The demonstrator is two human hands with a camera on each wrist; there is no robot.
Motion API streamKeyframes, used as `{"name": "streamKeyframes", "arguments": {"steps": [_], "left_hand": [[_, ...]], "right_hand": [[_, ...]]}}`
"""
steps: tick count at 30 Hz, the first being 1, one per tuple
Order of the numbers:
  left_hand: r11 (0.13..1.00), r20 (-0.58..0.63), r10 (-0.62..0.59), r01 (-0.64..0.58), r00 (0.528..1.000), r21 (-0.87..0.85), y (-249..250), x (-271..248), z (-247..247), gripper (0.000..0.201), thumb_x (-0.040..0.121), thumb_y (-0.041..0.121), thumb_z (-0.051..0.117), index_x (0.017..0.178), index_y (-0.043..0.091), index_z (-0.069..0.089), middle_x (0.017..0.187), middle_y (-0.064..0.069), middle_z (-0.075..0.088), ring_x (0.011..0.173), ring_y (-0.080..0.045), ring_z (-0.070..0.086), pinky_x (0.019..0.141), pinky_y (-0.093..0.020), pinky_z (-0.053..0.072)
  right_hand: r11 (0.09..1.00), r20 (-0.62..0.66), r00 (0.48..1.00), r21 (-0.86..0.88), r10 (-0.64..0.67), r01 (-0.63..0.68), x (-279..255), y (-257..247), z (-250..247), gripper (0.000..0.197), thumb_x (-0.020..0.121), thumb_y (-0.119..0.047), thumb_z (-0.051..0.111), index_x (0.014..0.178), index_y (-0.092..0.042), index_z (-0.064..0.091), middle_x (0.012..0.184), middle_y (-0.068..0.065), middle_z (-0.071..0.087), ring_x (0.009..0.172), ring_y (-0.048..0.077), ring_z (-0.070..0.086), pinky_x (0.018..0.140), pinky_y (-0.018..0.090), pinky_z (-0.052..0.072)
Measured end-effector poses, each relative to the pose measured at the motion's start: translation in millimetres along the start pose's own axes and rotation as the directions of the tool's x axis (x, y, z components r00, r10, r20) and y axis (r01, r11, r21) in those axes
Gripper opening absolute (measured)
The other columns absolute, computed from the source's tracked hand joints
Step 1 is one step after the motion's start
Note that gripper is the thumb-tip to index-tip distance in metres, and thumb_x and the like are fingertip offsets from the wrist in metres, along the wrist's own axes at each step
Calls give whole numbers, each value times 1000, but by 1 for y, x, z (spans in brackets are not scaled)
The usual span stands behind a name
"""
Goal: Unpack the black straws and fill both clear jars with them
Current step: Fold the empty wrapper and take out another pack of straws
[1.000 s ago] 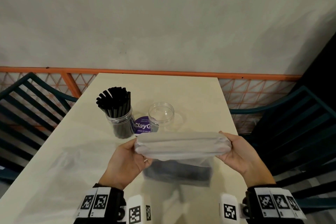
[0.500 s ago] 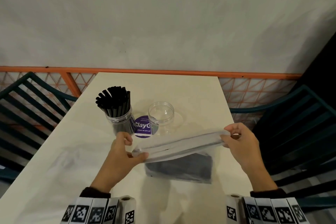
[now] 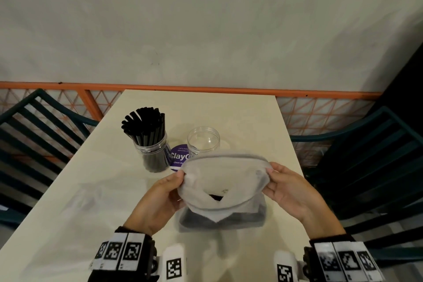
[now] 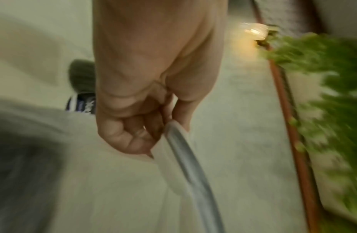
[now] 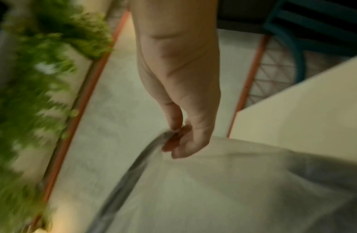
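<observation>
A frosted plastic bag stands on the table near me, its mouth pulled wide, with black straws lying dark in its bottom. My left hand pinches the bag's left rim; my right hand pinches the right rim. Behind the bag, a clear jar at the left is packed with upright black straws. The second clear jar to its right holds nothing.
A round purple sticker lies on the cream table between the jars. Dark green slatted chairs stand at both sides. An orange lattice rail and a grey wall close the far end.
The bag was held as a flat closed fold between both hands; since then both hands have shifted to its rim and spread the mouth wide.
</observation>
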State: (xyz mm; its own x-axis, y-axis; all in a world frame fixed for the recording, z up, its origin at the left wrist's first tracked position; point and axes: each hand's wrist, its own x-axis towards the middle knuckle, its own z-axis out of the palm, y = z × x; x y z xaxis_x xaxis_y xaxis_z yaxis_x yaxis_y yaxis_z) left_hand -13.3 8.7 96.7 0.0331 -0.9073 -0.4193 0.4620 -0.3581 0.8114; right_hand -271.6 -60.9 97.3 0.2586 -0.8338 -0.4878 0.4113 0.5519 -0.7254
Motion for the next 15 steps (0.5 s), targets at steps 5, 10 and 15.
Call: {"name": "streamKeyframes", "arguments": {"steps": [5, 10, 15], "left_hand": [[929, 135, -137, 175, 981, -327, -3, 1, -7, 46, 47, 16, 87, 91, 8, 74, 95, -8, 74, 81, -20, 71, 69, -32, 57], [882, 141, -86, 141, 986, -449, 2, 2, -7, 61, 31, 11, 90, 87, 8, 66, 90, -8, 71, 79, -22, 69, 68, -33, 55], [995, 78, -13, 21, 997, -100, 1, -5, -1, 63, 50, 19, 88, 105, 2, 62, 95, -9, 71, 83, -18, 68, 67, -28, 55]], "right_hand": [[940, 143, 984, 311, 102, -142, 6, -2, -15, 102, 18, 12, 88, 114, 4, 54, 102, 23, 70, 87, 34, 70, 68, 47, 60], [900, 223, 955, 346, 195, -265, 3, 1, -12, 74, 39, 12, 86, 109, 11, 62, 114, 26, 64, 98, 38, 66, 74, 51, 58], [998, 97, 994, -26, -48, 51, -12, 1, -3, 38, 71, -6, 73, 101, -14, 51, 90, 11, 62, 79, 24, 64, 60, 32, 58]]}}
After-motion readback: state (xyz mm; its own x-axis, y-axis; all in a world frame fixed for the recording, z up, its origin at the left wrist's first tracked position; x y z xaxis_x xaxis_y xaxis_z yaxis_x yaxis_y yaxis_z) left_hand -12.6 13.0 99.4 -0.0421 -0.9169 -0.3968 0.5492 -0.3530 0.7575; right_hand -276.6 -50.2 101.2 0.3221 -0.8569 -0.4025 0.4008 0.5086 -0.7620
